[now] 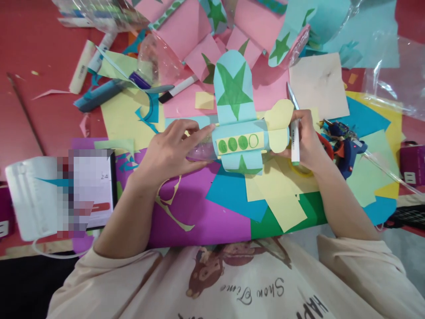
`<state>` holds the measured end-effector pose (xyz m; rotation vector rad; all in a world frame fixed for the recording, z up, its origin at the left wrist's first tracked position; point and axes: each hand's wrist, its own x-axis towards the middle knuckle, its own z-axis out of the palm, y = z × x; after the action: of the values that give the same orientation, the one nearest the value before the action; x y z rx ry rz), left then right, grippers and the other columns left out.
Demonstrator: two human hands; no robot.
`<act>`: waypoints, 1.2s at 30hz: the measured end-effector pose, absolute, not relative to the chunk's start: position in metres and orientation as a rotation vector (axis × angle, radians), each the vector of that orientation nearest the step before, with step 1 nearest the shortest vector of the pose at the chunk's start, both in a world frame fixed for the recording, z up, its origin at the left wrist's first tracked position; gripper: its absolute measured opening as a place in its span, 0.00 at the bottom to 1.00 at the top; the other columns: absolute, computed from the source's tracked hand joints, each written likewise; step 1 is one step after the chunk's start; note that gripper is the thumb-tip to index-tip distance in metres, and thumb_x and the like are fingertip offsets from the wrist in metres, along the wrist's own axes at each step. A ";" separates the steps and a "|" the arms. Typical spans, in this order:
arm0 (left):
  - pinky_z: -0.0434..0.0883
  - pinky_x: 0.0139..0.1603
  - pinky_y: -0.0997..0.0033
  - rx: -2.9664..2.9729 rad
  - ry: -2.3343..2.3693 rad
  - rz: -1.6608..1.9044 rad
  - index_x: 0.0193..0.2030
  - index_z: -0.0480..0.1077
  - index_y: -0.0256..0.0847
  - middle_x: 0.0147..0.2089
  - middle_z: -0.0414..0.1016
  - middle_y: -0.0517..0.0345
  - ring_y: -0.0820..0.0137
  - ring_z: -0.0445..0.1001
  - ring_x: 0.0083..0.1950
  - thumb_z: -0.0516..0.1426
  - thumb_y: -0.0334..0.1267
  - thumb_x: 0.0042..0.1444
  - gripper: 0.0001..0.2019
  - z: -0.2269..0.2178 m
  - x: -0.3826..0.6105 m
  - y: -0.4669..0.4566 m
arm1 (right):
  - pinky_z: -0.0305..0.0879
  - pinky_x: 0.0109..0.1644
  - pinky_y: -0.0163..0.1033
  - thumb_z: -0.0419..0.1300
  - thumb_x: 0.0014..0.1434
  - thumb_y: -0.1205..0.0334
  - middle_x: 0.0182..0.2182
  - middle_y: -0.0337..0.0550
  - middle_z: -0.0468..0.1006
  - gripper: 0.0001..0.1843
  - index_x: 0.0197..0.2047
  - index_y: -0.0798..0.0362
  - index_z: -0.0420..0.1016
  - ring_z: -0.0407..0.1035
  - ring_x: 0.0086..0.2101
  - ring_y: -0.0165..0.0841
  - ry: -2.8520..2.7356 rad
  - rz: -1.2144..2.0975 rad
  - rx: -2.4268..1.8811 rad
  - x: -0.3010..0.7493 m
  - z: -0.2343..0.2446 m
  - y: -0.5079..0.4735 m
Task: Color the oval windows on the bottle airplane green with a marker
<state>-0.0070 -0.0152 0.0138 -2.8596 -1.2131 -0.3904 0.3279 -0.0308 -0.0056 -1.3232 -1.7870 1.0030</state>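
A light-blue paper airplane [239,128] lies between my two hands over the paper-strewn table. Its wings carry green stars, and a pale-yellow strip on the body shows green circles, the rightmost one only outlined. Yellow petal-shaped pieces stick out at its right end. My left hand [175,146] grips the left end, thumb and fingers on either side of a clear plastic part. My right hand [307,137] holds a white marker [295,139] upright against the palm side while its fingers grip the airplane's right end. Those fingertips are partly hidden.
A blue glue gun [348,155] and orange-handled scissors [327,146] lie right of my right hand. Markers [81,66] and paper scraps spread at upper left. More pink-and-blue paper airplanes [186,26] stand behind. A phone [93,190] rests at left beside a white case [33,197].
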 end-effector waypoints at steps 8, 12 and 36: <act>0.69 0.31 0.71 -2.891 -1.138 -0.503 0.64 0.59 0.51 0.48 0.69 0.52 0.67 0.72 0.43 0.55 0.46 0.61 0.25 0.013 -0.012 -0.012 | 0.70 0.42 0.46 0.76 0.40 0.52 0.50 0.44 0.74 0.37 0.47 0.42 0.59 0.72 0.41 0.39 -1.775 0.989 -1.221 0.328 0.006 -0.032; 0.69 0.30 0.72 -2.912 -1.171 -0.426 0.65 0.57 0.54 0.49 0.69 0.52 0.67 0.72 0.43 0.53 0.46 0.62 0.24 0.014 -0.010 -0.014 | 0.67 0.35 0.42 0.67 0.52 0.47 0.47 0.43 0.79 0.19 0.42 0.44 0.68 0.75 0.39 0.38 -1.521 0.938 -1.206 0.336 0.025 -0.034; 0.72 0.38 0.67 -2.966 -1.173 -0.467 0.67 0.53 0.57 0.48 0.69 0.52 0.63 0.73 0.48 0.55 0.49 0.62 0.28 0.011 -0.008 -0.013 | 0.59 0.21 0.36 0.62 0.62 0.54 0.18 0.34 0.72 0.17 0.23 0.50 0.69 0.65 0.20 0.26 -1.653 0.758 -1.216 0.276 0.039 -0.039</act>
<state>-0.0080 -0.0129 0.0108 -2.9662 -1.1728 -0.4674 0.2761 -0.0388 0.0387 -1.2160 -1.6527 0.7583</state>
